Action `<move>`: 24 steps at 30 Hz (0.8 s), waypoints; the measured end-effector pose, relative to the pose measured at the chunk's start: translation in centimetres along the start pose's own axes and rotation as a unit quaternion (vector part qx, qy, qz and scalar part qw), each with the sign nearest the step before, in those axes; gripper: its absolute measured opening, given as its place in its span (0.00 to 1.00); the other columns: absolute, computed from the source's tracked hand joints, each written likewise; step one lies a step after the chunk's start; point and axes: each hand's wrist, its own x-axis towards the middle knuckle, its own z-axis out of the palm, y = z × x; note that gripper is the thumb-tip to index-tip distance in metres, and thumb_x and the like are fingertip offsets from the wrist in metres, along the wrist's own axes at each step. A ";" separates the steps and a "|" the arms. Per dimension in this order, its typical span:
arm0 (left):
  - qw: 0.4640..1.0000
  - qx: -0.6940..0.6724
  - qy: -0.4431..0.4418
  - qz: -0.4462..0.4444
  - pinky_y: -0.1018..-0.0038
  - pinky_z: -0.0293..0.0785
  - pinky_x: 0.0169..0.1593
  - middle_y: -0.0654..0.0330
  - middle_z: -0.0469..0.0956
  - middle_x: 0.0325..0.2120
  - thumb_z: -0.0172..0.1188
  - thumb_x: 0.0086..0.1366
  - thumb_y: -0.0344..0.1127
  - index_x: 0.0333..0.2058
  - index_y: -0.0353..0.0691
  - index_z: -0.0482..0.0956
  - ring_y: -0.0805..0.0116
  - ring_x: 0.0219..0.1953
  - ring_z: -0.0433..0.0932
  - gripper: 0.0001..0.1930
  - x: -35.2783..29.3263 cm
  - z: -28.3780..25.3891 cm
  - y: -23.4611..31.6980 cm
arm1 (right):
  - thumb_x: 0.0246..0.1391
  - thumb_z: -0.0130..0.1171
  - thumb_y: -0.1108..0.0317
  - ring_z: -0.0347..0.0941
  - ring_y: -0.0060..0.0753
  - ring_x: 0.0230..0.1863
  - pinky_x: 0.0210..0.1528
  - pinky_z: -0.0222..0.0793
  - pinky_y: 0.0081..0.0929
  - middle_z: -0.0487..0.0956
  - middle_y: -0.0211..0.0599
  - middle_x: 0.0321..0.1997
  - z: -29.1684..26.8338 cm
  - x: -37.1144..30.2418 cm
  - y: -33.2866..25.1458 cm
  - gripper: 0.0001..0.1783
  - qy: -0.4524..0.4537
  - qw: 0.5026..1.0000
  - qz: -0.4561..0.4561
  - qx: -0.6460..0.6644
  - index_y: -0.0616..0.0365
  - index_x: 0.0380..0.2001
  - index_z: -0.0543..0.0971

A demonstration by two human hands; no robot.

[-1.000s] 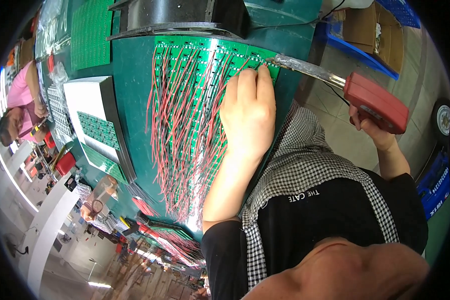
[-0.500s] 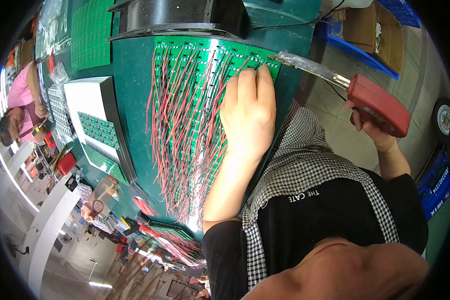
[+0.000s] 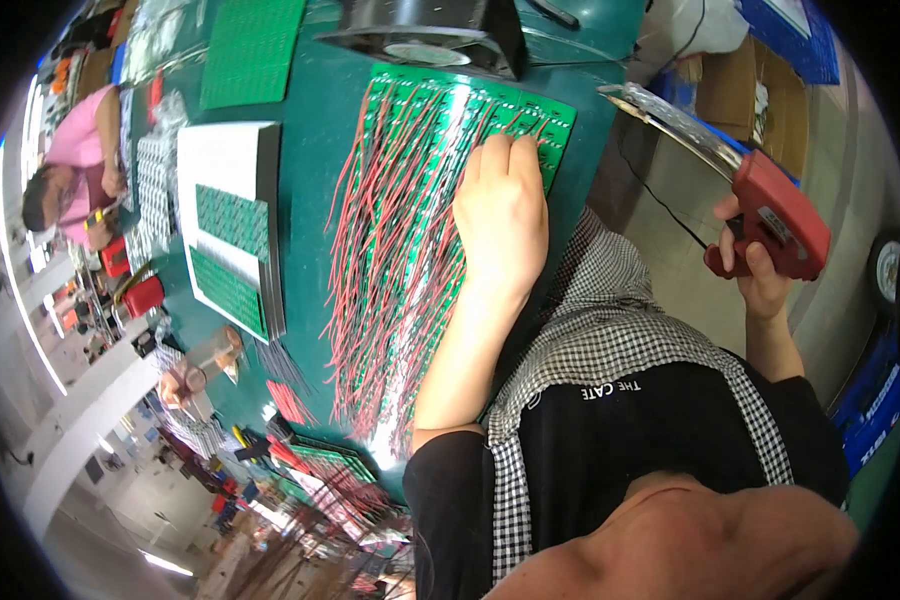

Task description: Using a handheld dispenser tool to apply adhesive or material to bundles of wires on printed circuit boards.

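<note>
A green circuit-board panel lies on the bench, covered with long rows of red and black wires that trail toward me. My left hand rests over the panel's right part, its fingers curled and pressed together among the wire ends. Whatever is between those fingertips is hidden. At the right, my right hand is wrapped around the handle of a red soldering gun. Its long metal tip points up and left, held off the panel beyond the bench's right edge.
A black fan stands behind the panel. Left of it lie a bare green panel and a white stack bearing small boards. Cut wires and wired boards sit near left. Blue crates with cardboard stand right. A co-worker sits far left.
The soldering gun's tip has moved right, away from the panel's far right corner. My left hand has drawn slightly back toward me. The whole view has shifted a little.
</note>
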 end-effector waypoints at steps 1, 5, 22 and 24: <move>1.000 0.011 0.013 -0.010 0.68 0.69 0.29 0.55 0.68 0.24 0.50 0.46 0.24 0.29 0.34 0.70 0.59 0.27 0.70 0.09 -0.7 -0.7 -0.2 | 0.50 0.51 0.61 0.61 0.18 0.19 0.20 0.61 0.15 0.68 0.48 0.43 0.4 -0.7 0.1 0.28 0.026 1.000 0.002 0.008 0.67 0.50 0.58; 0.992 -0.003 0.109 -0.057 0.69 0.68 0.30 0.56 0.71 0.23 0.54 0.48 0.24 0.26 0.36 0.73 0.58 0.26 0.72 0.05 -6.7 -4.2 -3.4 | 0.54 0.43 0.68 0.62 0.16 0.22 0.23 0.70 0.17 0.66 0.47 0.46 1.4 -2.6 1.5 0.22 0.009 0.999 -0.026 0.046 0.67 0.50 0.57; 0.821 0.185 0.242 -0.483 0.71 0.70 0.31 0.57 0.76 0.20 0.58 0.47 0.36 0.23 0.42 0.79 0.62 0.25 0.76 0.06 -35.8 -21.1 -28.7 | 0.50 0.41 0.76 0.60 0.20 0.22 0.20 0.62 0.15 0.65 0.47 0.46 8.2 -6.6 -0.9 0.19 -0.012 0.996 -0.071 -0.050 0.67 0.48 0.59; 0.830 0.178 0.242 -0.470 0.71 0.70 0.31 0.58 0.77 0.20 0.59 0.46 0.36 0.23 0.42 0.79 0.63 0.25 0.76 0.06 -36.2 -21.4 -30.2 | 0.50 0.41 0.75 0.60 0.20 0.22 0.21 0.63 0.15 0.65 0.47 0.46 9.2 -7.6 -1.4 0.19 -0.009 0.997 -0.057 -0.056 0.66 0.48 0.60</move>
